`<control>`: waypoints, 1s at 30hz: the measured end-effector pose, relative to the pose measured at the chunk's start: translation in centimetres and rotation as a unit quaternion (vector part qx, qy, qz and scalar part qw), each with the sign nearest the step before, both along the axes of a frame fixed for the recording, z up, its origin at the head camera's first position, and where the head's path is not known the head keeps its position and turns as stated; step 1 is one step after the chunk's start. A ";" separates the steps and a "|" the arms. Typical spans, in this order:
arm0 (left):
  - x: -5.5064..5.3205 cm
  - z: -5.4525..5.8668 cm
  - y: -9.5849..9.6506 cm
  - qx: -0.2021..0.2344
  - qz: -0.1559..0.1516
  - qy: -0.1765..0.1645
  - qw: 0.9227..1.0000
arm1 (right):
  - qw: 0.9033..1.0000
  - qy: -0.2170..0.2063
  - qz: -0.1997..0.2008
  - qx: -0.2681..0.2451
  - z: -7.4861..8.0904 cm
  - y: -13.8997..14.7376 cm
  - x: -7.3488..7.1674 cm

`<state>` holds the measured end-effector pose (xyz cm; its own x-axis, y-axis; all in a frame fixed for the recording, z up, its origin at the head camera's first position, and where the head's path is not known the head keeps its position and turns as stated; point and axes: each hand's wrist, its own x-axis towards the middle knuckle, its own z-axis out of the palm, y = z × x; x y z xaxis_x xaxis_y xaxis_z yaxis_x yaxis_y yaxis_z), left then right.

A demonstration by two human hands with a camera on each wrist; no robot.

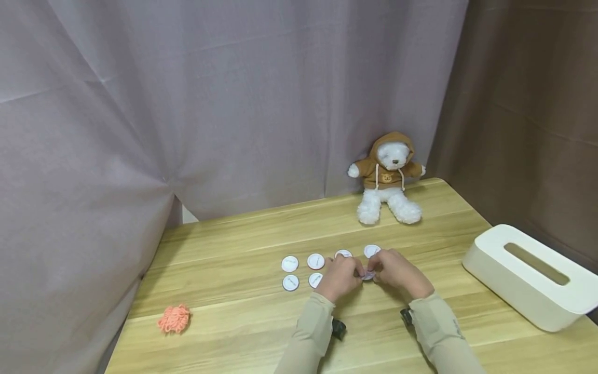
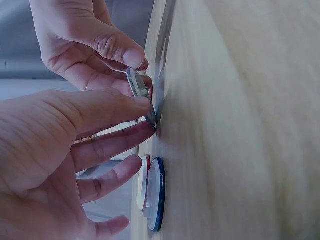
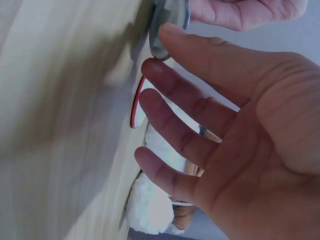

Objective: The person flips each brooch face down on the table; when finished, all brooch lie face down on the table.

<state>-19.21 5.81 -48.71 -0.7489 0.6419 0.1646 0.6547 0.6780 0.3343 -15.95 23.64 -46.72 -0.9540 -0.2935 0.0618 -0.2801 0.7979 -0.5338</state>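
Note:
Between my two hands, a round badge-like disc (image 1: pixel 368 276) is held tilted just over the wooden table. My left hand (image 1: pixel 340 278) pinches one side of it with thumb and index finger, the other fingers spread loosely. From the opposite side, my right hand (image 1: pixel 397 272) grips it, its thumb lying on the greyish face of the disc (image 3: pixel 170 15). Around the hands lie several white round discs in two rows, among them a far-left disc (image 1: pixel 289 263) and a far-right disc (image 1: pixel 372 251). The left hand partly covers some of them. A blue-rimmed disc (image 2: pixel 158 195) shows below the left fingers.
A white plush bear (image 1: pixel 390 179) in a brown hoodie sits at the table's back edge. To the right stands a white tissue box (image 1: pixel 528 280) with a slot on top. A coral yarn bundle (image 1: pixel 174 319) lies at left. Grey curtains (image 1: pixel 252 104) hang behind the table.

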 end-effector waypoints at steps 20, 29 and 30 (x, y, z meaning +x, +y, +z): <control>-0.6 0.7 -0.4 0.054 -0.006 0.006 0.998 | 1.000 0.004 0.002 -0.018 0.8 0.8 -0.4; -0.7 0.4 -0.2 0.034 -0.002 0.034 0.999 | 0.999 -0.010 0.000 -0.033 0.0 0.4 -0.6; -0.7 0.3 -0.2 0.030 -0.002 0.039 0.999 | 0.999 -0.013 -0.002 -0.032 0.0 0.3 -0.6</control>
